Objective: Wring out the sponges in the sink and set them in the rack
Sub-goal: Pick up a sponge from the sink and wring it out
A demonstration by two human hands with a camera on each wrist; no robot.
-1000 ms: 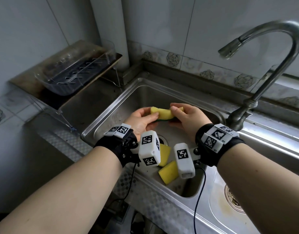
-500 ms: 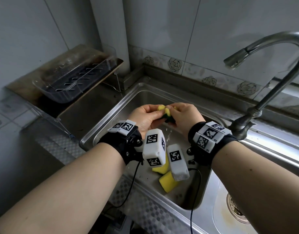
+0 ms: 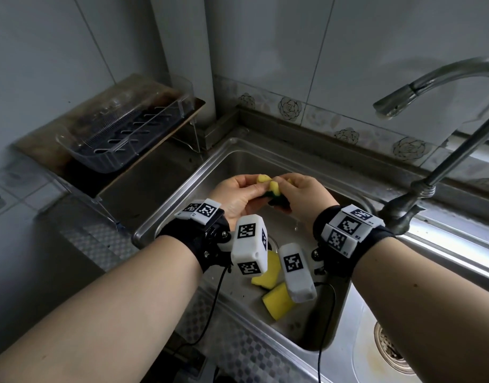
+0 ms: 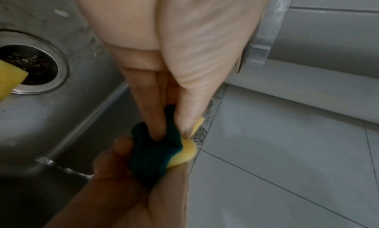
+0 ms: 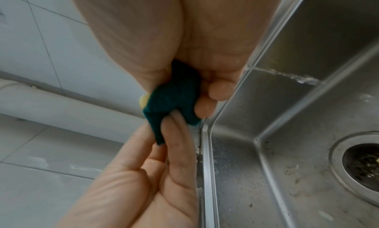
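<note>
Over the steel sink [image 3: 182, 189] both hands squeeze one yellow sponge with a dark green scrub side [image 3: 273, 187] [image 4: 156, 152] [image 5: 172, 95], crumpled and twisted between them. My left hand [image 3: 238, 194] pinches its left end with thumb and fingers. My right hand [image 3: 304, 194] has its fingers curled round the right end. Water drips below the right hand. Two more yellow sponges lie on the sink floor, one [image 3: 267, 277] by the drain and one [image 3: 278, 301] nearer me, partly hidden by the wrist cameras.
A clear plastic drain rack [image 3: 121, 136] sits on a raised shelf at the back left of the sink. The curved faucet [image 3: 442, 150] arches over from the right. The drain [image 5: 363, 163] lies in the basin floor. A second drain [image 3: 390, 346] sits at lower right.
The sponge was held flat and stretched between the hands; the hands have closed together and twisted it into a crumpled wad, and water now drips from it.
</note>
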